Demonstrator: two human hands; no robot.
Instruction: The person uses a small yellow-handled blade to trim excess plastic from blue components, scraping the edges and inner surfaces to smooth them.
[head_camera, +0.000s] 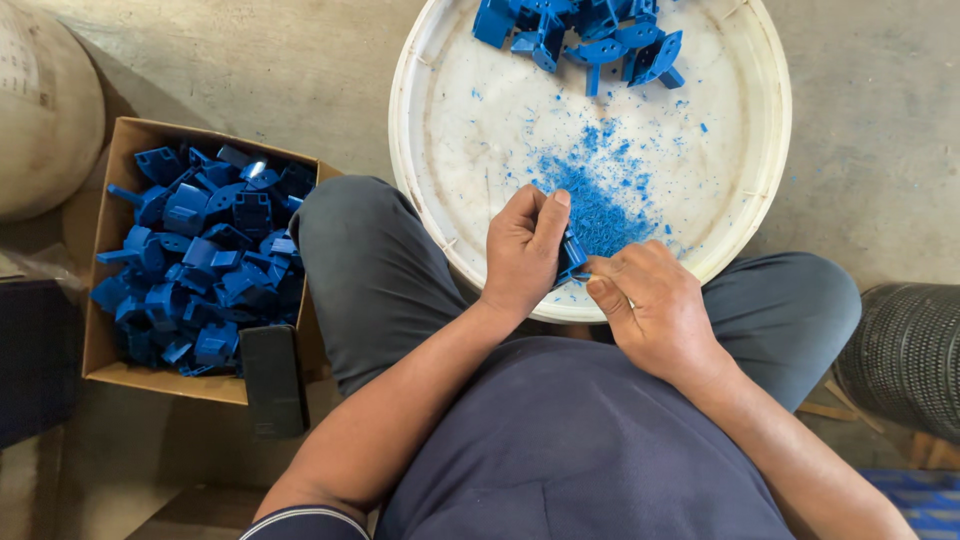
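A cardboard box (105, 250) holds blue plastic parts (205, 260). Over the white basin (430, 200), the left hand (525, 250) is wrapped around a blue plastic bracket (572, 258); the right hand (650, 305) is curled and pinches its edge. It looks light, stiff, best gripped by its body.

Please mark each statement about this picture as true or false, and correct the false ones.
1. Both hands hold one blue part over the white tub. True: left hand, right hand, blue part.
2. The cardboard box is empty. False: it is full of blue parts.
3. Blue shavings lie in the tub. True.
4. The box stands on the person's right. False: it is on the left.
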